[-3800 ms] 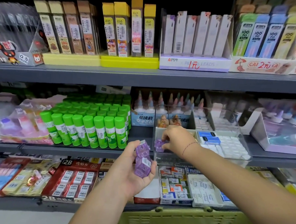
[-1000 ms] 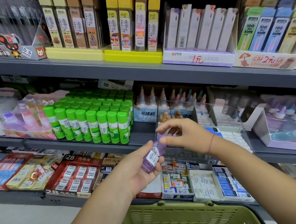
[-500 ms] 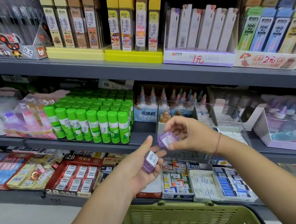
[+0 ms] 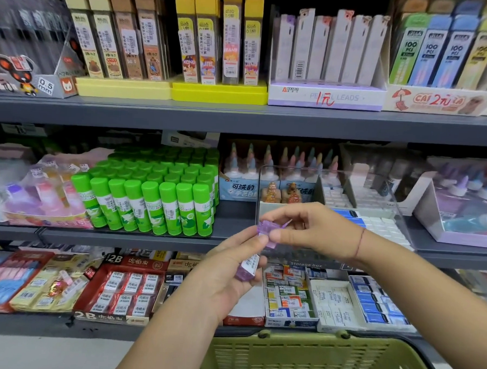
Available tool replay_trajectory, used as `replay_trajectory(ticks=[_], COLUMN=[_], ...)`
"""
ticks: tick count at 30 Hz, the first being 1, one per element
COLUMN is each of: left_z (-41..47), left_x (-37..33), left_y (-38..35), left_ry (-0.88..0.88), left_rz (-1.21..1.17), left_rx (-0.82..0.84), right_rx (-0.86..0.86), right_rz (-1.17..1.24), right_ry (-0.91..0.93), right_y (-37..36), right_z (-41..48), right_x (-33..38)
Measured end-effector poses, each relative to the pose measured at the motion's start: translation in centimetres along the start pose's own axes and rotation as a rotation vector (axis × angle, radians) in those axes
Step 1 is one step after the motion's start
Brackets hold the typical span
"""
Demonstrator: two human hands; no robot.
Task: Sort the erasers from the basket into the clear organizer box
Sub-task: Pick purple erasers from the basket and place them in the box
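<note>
At middle shelf (image 4: pixel 149 239) front edge, mid-sort: purple eraser (image 4: pixel 264 230) pinched by right hand (image 4: pixel 316 230) just before clear organizer box (image 4: pixel 306 263); second eraser (image 4: pixel 247 269) gripped in left hand (image 4: pixel 223 279) below. White and blue erasers (image 4: pixel 381 226) already filed in box's right compartments; basket (image 4: pixel 313 341) contents hidden, so remainder unknown.

Glue sticks (image 4: pixel 151 205) stand left of the organizer box (image 4: pixel 388 192), basket (image 4: pixel 312 363) below.

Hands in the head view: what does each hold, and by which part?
Right hand pinches a small translucent purple eraser by its right side, thumb against fingertips. Left hand grips a second purple eraser with a white barcode label by its upper end.
</note>
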State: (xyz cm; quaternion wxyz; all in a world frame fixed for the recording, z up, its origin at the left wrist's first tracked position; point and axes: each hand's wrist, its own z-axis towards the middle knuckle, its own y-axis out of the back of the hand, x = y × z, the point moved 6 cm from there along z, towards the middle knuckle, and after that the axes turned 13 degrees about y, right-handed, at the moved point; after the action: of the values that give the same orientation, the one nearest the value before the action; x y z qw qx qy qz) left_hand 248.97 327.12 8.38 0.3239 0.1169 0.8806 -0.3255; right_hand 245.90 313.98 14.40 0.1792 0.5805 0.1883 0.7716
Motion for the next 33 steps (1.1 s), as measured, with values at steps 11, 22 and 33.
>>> replay_trajectory(ticks=[11,22,33], left_z=[0.8,0.9,0.9], left_x=[0.9,1.1,1.0], left_y=[1.4,1.1,0.9], left_ry=[0.109,0.156,0.155], left_rz=[-0.174,-0.180,-0.325], left_rx=[-0.178,-0.168,-0.082], right_rx=[-0.026,-0.039,-0.061], right_rz=[-0.485,-0.400,-0.509], right_ry=[-0.215,-0.210,-0.131], right_y=[2.1,0.3,0.7], right_z=[1.5,1.8,0.7], right_x=[-4.2,-5.4,-3.0])
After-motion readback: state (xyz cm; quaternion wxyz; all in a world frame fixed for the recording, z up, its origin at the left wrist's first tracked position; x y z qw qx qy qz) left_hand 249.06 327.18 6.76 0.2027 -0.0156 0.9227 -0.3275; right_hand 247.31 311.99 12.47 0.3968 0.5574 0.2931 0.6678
